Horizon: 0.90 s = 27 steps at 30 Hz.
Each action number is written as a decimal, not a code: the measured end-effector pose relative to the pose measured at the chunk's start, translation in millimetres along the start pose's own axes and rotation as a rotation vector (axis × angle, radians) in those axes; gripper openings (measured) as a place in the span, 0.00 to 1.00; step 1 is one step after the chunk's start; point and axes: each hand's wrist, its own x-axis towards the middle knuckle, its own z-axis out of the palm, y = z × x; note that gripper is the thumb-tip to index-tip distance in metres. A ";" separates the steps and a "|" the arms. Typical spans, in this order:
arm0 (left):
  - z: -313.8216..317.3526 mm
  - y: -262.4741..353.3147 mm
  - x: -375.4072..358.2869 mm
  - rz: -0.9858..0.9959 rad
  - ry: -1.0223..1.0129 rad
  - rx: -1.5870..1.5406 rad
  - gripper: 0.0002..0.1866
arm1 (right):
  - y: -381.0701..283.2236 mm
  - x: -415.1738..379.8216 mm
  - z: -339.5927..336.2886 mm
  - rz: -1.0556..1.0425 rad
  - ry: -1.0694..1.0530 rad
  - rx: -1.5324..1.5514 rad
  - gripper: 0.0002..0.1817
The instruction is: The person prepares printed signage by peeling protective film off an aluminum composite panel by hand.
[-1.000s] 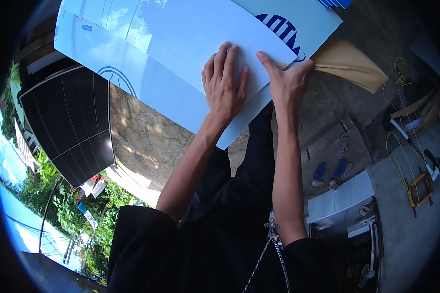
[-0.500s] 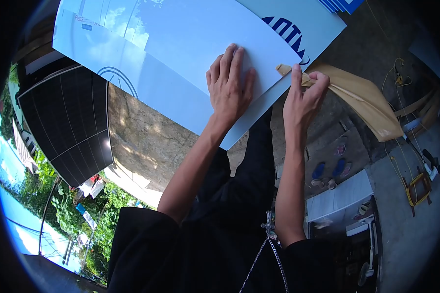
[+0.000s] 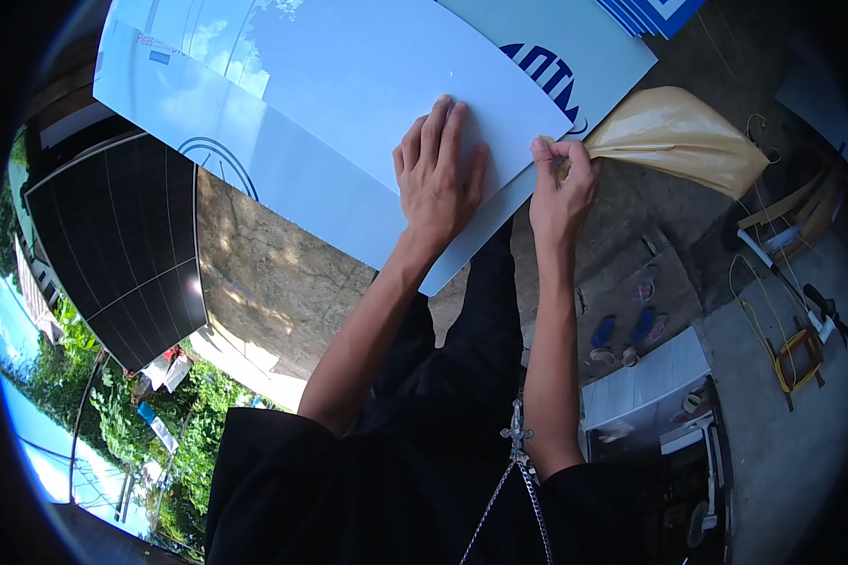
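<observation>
A glossy pale sheet [image 3: 349, 104] lies on top of another board with dark blue lettering [image 3: 622, 71], which shows past its right edge. My left hand [image 3: 438, 169] rests flat on the glossy sheet, its fingers stretched out near the sheet's right side. At the sheet's right corner my right hand [image 3: 561, 179] is closed in a pinch on the gathered end of a tan film strip [image 3: 678, 141]. The strip hangs out to the right, creased near the fingers and wider at its far end.
A dark panel with thin grid lines [image 3: 127, 245] stands at the left. Blue-and-white boards [image 3: 645, 14] are stacked at the top right. Slippers [image 3: 641, 325], a yellow-corded frame [image 3: 798, 360] and a white cabinet [image 3: 645, 377] are at the right.
My right hand has moved slightly left and down toward the sheet's corner. The tan strip's far end has swung upward and spread out. My left hand stays on the sheet.
</observation>
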 end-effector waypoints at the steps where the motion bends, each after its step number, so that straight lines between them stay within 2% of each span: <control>1: 0.0 0.2 -0.4 -0.001 -0.002 0.000 0.28 | 1.9 -0.1 -1.5 0.012 -0.005 0.043 0.16; 8: 0.1 0.4 0.0 -0.005 0.000 0.001 0.28 | -20.6 0.4 -14.0 0.096 -0.080 -0.141 0.18; 11: -0.5 1.2 -1.1 -0.003 -0.001 0.012 0.28 | -11.2 1.4 -8.5 -0.031 -0.057 -0.167 0.18; 15: -0.6 1.3 0.2 0.000 -0.004 0.017 0.28 | -3.8 -3.2 -6.4 0.014 0.018 0.024 0.14; 21: -1.1 0.7 1.1 0.009 -0.005 0.019 0.27 | 15.9 -7.0 -6.4 -0.024 0.007 0.104 0.15; 27: -1.9 0.5 0.9 0.004 -0.014 0.028 0.27 | 15.3 -15.6 -10.1 0.012 0.054 0.028 0.16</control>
